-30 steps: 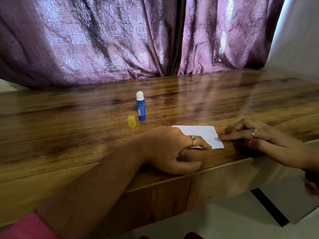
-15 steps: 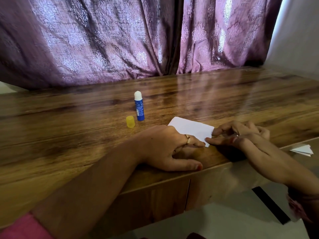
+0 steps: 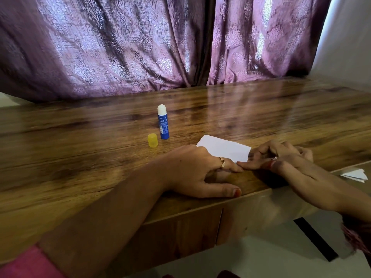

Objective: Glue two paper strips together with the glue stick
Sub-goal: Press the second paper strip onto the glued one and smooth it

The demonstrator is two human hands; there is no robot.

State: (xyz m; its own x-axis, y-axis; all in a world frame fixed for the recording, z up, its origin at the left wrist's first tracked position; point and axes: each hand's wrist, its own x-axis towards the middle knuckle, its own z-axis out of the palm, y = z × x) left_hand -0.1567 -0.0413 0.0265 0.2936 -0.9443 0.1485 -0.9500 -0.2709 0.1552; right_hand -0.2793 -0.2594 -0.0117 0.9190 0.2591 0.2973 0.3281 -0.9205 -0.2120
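A white paper piece [image 3: 222, 148] lies flat near the front edge of the wooden table [image 3: 80, 157]. My left hand [image 3: 192, 171] rests on the table with its fingers pressing the paper's near left part and its thumb along the table edge. My right hand [image 3: 281, 159] touches the paper's right edge, its index fingertip meeting my left fingertips at the near corner. The blue glue stick [image 3: 163, 125] stands upright and uncapped behind the paper to the left, with its yellow cap [image 3: 152, 140] beside it. Neither hand touches the glue stick.
Purple patterned curtains [image 3: 140, 47] hang behind the table. More white paper pieces [image 3: 354, 174] lie on a lower surface at the right, past the table's front edge. A white wall stands at the far right.
The paper has turned and slid a little to the left. My right hand has moved in toward my left hand until the fingertips meet at the paper's near corner.
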